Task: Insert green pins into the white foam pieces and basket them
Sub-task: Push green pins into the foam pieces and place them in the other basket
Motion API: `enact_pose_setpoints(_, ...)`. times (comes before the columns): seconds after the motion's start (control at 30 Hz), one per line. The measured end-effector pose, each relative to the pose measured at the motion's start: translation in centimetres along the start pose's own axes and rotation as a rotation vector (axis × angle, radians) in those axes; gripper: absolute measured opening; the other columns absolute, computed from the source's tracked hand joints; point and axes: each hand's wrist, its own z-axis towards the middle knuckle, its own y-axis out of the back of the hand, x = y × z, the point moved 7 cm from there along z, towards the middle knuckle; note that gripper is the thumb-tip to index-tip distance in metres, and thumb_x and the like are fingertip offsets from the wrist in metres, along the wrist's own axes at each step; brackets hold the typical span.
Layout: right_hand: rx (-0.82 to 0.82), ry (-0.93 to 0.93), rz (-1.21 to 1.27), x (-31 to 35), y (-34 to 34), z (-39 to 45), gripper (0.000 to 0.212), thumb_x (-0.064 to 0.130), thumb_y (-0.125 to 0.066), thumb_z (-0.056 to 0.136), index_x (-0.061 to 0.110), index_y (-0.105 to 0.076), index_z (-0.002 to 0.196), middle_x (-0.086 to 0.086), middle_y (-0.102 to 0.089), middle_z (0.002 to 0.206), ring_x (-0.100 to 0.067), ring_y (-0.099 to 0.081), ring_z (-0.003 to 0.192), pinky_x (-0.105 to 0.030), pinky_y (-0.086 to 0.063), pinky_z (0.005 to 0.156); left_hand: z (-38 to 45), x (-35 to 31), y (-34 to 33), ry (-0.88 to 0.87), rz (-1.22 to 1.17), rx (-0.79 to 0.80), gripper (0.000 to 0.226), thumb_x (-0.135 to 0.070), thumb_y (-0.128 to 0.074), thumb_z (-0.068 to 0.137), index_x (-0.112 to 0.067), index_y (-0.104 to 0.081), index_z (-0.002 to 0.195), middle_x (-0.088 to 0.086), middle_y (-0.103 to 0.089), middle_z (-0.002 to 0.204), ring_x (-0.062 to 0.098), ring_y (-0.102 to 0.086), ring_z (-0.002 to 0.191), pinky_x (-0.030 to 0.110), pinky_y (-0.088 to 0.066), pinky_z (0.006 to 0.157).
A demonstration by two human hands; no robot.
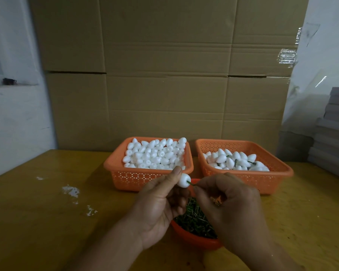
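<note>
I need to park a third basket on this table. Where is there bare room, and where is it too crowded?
Widest bare stretch: the table left of the left basket, apart from white crumbs. A smaller patch lies right of the pin bowl, below the right basket. The centre is crowded: both baskets nearly touch, and the left hand and right hand work over the bowl.

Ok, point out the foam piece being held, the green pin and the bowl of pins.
foam piece (183, 180), head view, its rounded side
green pin (191, 183), head view, mid-shaft
bowl (194, 240), head view, near rim
</note>
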Motion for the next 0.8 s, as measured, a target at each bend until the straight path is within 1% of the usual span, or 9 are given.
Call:
enact_pose_setpoints(0.07,-0.001,0.015,-0.022,0.2,0.0,0.0,0.018,0.008,-0.086,0.071,0.021,-0.077,0.079,0.028,-0.055,0.071,0.001,-0.059,0.066,-0.014,-0.048,0.06,0.0,0.0,0.0,-0.014,0.012,-0.001,0.031,-0.044,-0.075,0.072,-0.014,-0.075,0.081,0.007,-0.063,0.072,0.012,-0.055,0.056,0.022,-0.044,0.05)
enact_pose_setpoints(0.13,0.003,0.004,-0.018,0.1,-0.1,-0.1,0.018,0.009,-0.086,0.071,0.022,-0.078,0.081,0.023,-0.06,0.071,0.0,-0.06,0.067,-0.015,-0.048,0.058,0.0,0.0,0.1,-0.036,0.029,-0.007,0.033,-0.043,-0.075,0.072,-0.012,-0.074,0.084,0.008,-0.063,0.074,0.014,-0.055,0.058,0.023,-0.044,0.051)
enact_pose_setpoints(0.2,0.014,-0.015,-0.013,-0.1,-0.3,-0.2,0.018,0.011,-0.086,0.073,0.024,-0.078,0.084,0.017,-0.066,0.072,-0.002,-0.062,0.067,-0.019,-0.051,0.058,-0.1,-0.2,0.0,-0.067,0.055,-0.004,0.029,-0.042,-0.075,0.072,-0.015,-0.075,0.081,0.008,-0.063,0.074,0.014,-0.055,0.06,0.023,-0.044,0.051)
enact_pose_setpoints(0.3,0.028,-0.05,0.017,-0.5,-0.4,-0.2,0.015,0.014,-0.084,0.077,0.024,-0.08,0.085,0.015,-0.07,0.072,-0.002,-0.065,0.066,-0.023,-0.054,0.058,-0.2,-0.5,-0.3,-0.126,0.076,0.005,0.02,-0.038,-0.076,0.072,-0.019,-0.076,0.076,0.007,-0.065,0.074,0.013,-0.056,0.06,0.023,-0.045,0.051)
enact_pose_setpoints(0.43,0.071,-0.121,0.093,-1.1,-0.9,-0.3,0.008,0.019,-0.079,0.081,0.026,-0.079,0.084,0.019,-0.07,0.069,0.0,-0.067,0.062,-0.02,-0.053,0.054,-0.2,-1.0,-0.4,-0.229,0.101,-0.009,0.024,-0.035,-0.078,0.07,-0.015,-0.077,0.084,0.008,-0.066,0.077,0.014,-0.056,0.061,0.023,-0.046,0.052)
enact_pose_setpoints(0.57,0.121,-0.207,0.23,-1.7,-1.6,-0.5,0.014,0.017,-0.074,0.086,0.029,-0.076,0.079,0.022,-0.071,0.067,0.0,-0.066,0.057,-0.011,-0.046,0.05,-0.2,-1.3,-0.6,-0.287,0.136,0.02,0.025,-0.028,-0.087,0.072,-0.01,-0.079,0.087,0.009,-0.063,0.075,0.014,-0.056,0.065,0.025,-0.046,0.059)
enact_pose_setpoints(0.63,0.132,-0.231,0.293,-2.0,-1.8,-0.5,0.017,0.017,-0.073,0.087,0.029,-0.076,0.076,0.018,-0.072,0.068,-0.002,-0.067,0.059,-0.012,-0.047,0.051,-0.2,-1.2,-0.5,-0.291,0.143,0.032,0.03,-0.033,-0.084,0.07,-0.008,-0.079,0.086,0.012,-0.061,0.075,0.015,-0.054,0.067,0.028,-0.045,0.063)
enact_pose_setpoints(0.73,0.177,-0.26,0.418,-2.0,-2.2,-0.5,0.019,0.014,-0.072,0.089,0.025,-0.076,0.075,0.01,-0.075,0.071,-0.009,-0.072,0.066,-0.024,-0.057,0.062,-0.2,-1.4,-0.4,-0.319,0.181,0.033,0.035,-0.04,-0.082,0.07,-0.009,-0.078,0.084,0.01,-0.058,0.072,0.015,-0.052,0.066,0.028,-0.043,0.062)
enact_pose_setpoints(0.8,0.198,-0.262,0.47,-1.8,-2.4,-0.5,0.019,0.011,-0.071,0.09,0.023,-0.077,0.076,0.008,-0.076,0.072,-0.008,-0.073,0.069,-0.021,-0.056,0.067,-0.2,-1.8,-0.3,-0.374,0.285,0.008,0.036,-0.047,-0.077,0.072,-0.014,-0.078,0.083,0.004,-0.056,0.065,0.013,-0.051,0.063,0.026,-0.043,0.058)
